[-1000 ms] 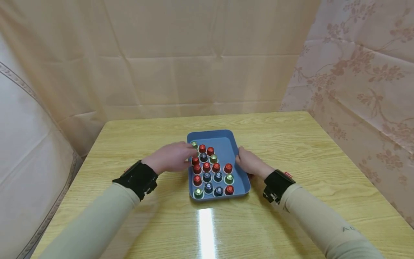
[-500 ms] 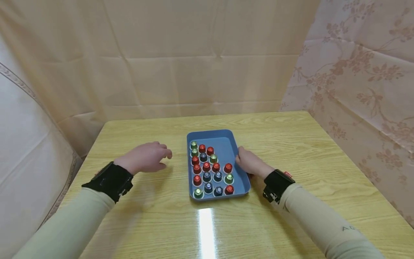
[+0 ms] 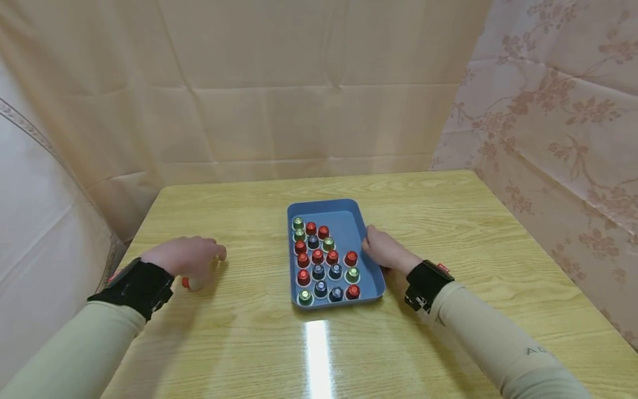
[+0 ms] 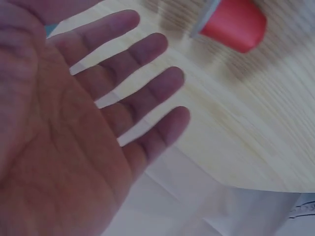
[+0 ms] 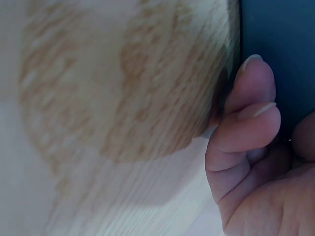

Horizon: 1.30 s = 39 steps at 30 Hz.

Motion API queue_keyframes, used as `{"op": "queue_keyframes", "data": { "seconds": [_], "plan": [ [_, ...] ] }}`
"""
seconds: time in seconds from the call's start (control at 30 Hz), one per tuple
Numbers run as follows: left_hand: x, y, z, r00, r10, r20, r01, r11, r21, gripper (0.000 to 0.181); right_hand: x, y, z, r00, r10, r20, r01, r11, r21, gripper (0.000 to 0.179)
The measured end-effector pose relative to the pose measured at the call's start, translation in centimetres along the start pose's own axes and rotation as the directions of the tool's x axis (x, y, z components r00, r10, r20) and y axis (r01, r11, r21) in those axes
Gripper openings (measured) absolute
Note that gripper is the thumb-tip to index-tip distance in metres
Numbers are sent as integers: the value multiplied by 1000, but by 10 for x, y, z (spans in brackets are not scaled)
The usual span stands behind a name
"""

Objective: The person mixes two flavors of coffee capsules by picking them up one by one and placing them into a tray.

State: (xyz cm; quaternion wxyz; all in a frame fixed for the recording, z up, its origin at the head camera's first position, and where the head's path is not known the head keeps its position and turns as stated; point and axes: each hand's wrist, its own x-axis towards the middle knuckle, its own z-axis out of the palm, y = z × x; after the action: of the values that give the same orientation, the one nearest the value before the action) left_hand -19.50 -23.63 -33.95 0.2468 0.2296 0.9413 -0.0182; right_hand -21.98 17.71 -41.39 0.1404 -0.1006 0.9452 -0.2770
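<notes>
My left hand (image 3: 184,256) hovers over the left part of the table, its fingers spread and nothing in its grasp. A red coffee capsule (image 4: 236,24) lies on its side just beyond the fingertips in the left wrist view; the head view shows it partly under the hand. With curled fingers my right hand (image 3: 387,249) grips the right edge of a blue tray (image 3: 341,209). Inside the tray, several red, green and dark blue capsules (image 3: 317,256) stand rim down, mostly in rows at the left and front. The tray's underside is hidden.
A wooden table (image 3: 249,343) carries the tray near its middle. Beige cloth (image 3: 319,111) hangs behind it, with patterned cloth (image 3: 563,122) on the right and white cloth (image 3: 45,233) on the left.
My left hand has left the tray's left side and moved left across the table to the lying red capsule. My right hand has stayed on the tray, which stands practically still.
</notes>
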Motion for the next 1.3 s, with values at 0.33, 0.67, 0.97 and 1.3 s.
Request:
{"op": "queue_keyframes", "data": {
  "seconds": [0.33, 0.67, 0.97, 1.3],
  "plan": [
    [-8, -5, 6, 993, -110, 44, 108, 993, 42, 50, 0, -1, -1, 1000, 22, 6, -22, 1000, 9, 27],
    [-13, -8, 15, 999, -33, -12, 33, 999, 7, 37, 1, -1, 0, 1000, 14, -4, -14, 1000, -4, 25],
    [5, -19, 22, 982, 149, -120, -147, 989, 23, 27, 0, -1, -1, 1000, -4, -14, 4, 1000, -14, 24],
    [19, 1, 8, 924, 260, -279, -260, 965, 38, 21, 0, -1, -1, 1000, -16, -9, 15, 1000, -20, 25]
  ]
}}
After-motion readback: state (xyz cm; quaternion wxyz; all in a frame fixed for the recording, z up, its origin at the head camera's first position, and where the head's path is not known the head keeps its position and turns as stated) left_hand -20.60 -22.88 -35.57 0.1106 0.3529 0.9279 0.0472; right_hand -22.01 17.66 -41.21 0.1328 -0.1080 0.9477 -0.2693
